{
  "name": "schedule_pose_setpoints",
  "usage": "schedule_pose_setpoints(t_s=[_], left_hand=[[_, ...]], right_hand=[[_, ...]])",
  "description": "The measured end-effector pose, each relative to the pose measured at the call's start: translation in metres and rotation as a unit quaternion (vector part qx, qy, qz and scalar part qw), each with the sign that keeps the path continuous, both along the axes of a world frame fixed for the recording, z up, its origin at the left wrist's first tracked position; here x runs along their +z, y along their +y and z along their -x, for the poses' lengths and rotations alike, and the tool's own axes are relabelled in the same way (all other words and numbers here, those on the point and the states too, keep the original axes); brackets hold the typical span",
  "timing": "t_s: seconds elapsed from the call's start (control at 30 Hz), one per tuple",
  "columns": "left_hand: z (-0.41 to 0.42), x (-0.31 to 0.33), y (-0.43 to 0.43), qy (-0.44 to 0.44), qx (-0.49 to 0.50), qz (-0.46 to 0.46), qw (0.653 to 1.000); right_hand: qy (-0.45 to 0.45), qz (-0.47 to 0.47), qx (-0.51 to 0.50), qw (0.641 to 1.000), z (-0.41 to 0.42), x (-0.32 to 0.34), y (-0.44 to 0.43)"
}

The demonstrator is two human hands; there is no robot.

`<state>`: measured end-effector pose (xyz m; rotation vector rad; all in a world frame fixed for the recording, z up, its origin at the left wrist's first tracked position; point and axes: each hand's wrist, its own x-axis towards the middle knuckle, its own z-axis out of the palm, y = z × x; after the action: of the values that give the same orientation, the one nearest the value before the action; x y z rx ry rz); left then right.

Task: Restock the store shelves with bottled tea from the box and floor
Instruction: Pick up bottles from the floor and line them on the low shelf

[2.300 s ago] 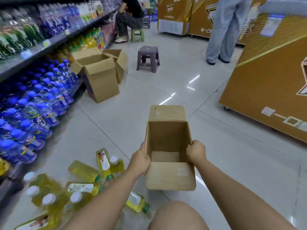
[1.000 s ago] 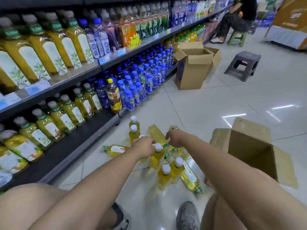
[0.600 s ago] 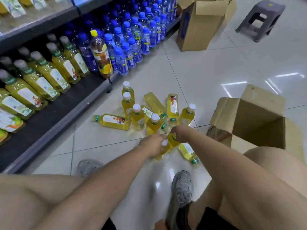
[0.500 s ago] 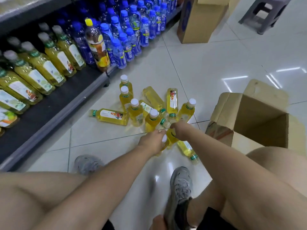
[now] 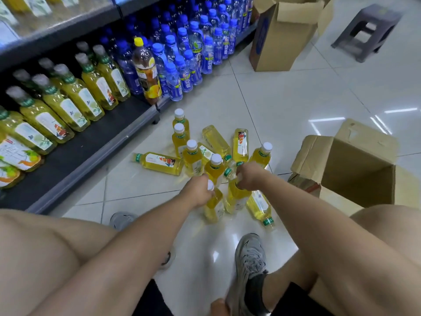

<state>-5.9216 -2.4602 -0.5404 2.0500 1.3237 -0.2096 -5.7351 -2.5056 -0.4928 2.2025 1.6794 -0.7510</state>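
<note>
In the head view, the left hand [image 5: 197, 193] is curled round the neck of an upright tea bottle [image 5: 213, 207] near centre. The right hand [image 5: 248, 179] is clamped on the top of a neighbouring bottle [image 5: 235, 199]. More loose bottles [image 5: 193, 156], some standing and some lying, crowd the floor [image 5: 284, 99] toward 12 o'clock. An open cardboard box [image 5: 364, 144] sits at 3 o'clock. The bottom shelf [image 5: 91, 144] at 9 o'clock carries rows of shelved tea [image 5: 68, 103], and blue water bottles [image 5: 193, 49] fill 12 o'clock.
</note>
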Motion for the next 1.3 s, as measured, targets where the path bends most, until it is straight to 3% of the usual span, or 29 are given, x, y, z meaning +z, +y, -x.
schedule_pose_setpoints(t_s=[0.37, 0.67, 1.0, 1.3], left_hand=[[0.108, 0.123, 0.017, -0.021, 0.058, -0.095, 0.994], [0.223, 0.222, 0.076, -0.035, 0.148, -0.187, 0.971], [0.301, 0.177, 0.167, -0.063, 0.254, -0.248, 0.933], [0.335, 0.108, 0.270, -0.052, 0.302, -0.200, 0.931]], right_hand=[[0.001, -0.109, 0.089, 0.990, 0.110, 0.132, 0.033], [0.025, -0.196, 0.140, 0.970, 0.218, 0.214, 0.132], [0.137, -0.297, 0.101, 0.940, 0.291, 0.141, 0.254], [0.175, -0.295, 0.117, 0.932, 0.321, 0.065, 0.350]])
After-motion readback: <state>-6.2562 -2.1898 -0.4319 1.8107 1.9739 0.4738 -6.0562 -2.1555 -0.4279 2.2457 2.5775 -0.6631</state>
